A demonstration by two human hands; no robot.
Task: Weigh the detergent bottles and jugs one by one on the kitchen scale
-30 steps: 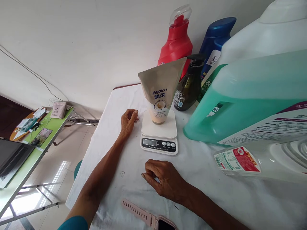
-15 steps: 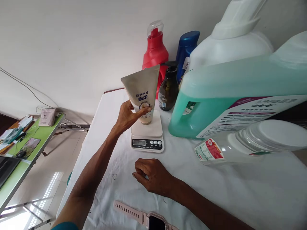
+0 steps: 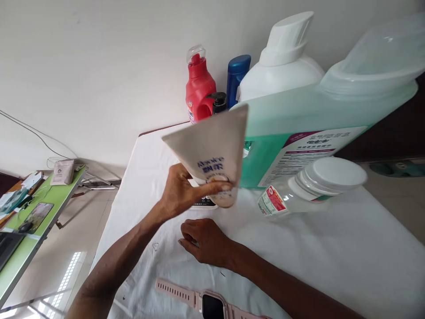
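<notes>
A beige Rejoice tube, broad end up and cap end down, is gripped in my left hand, the thumb across its front. The tube is tilted and slightly blurred, held off the table. Behind it, the white kitchen scale is mostly hidden; only part of its dark button panel shows. My right hand rests on the white cloth with its fingers curled closed and nothing seen in them. Nearer the front edge lies a pink smartwatch with its strap spread out.
A red bottle, a dark pump bottle, a blue bottle and a white jug stand at the back. To the right are a large green-liquid jug and a clear lidded jar. A green desk is at left.
My left hand has lifted the tube off the scale and brought it closer and to the right. My right hand stays on the cloth. The view has shifted a little.
</notes>
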